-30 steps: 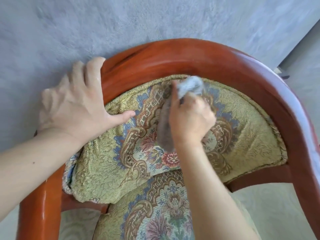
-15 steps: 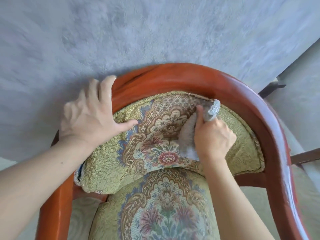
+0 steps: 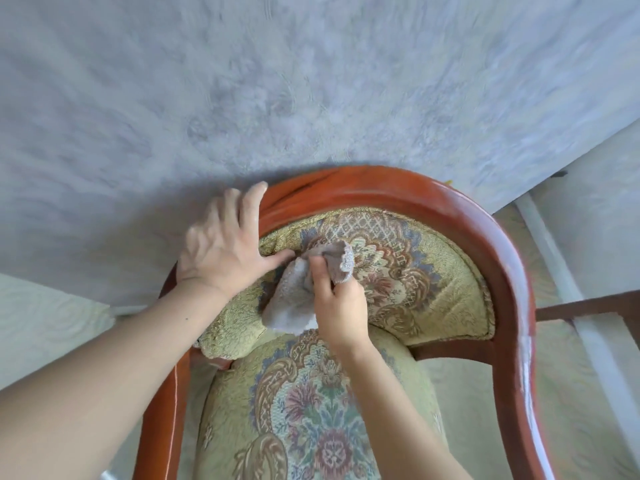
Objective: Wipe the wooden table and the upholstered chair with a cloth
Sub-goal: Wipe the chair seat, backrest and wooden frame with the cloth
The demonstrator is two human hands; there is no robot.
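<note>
An upholstered chair with a curved reddish wooden frame [image 3: 460, 216] fills the lower half of the view. Its backrest cushion [image 3: 415, 271] and seat [image 3: 311, 410] carry a green and gold floral pattern. My left hand [image 3: 225, 247] lies flat over the frame's top left, fingers spread on the wood, thumb on the cushion. My right hand [image 3: 337, 303] grips a bunched grey cloth [image 3: 294, 299] and presses it against the left part of the backrest cushion, close to my left thumb. The wooden table is out of view.
A grey mottled wall [image 3: 311, 81] stands right behind the chair. Pale patterned floor [image 3: 52, 327] shows at the left. At the right a white bar [image 3: 554, 258] and a dark wooden rail [image 3: 588, 306] lie beside the chair frame.
My right hand has carried the cloth from the right side of the backrest cushion to the left, up to my left thumb. The view has dropped back, showing more wall.
</note>
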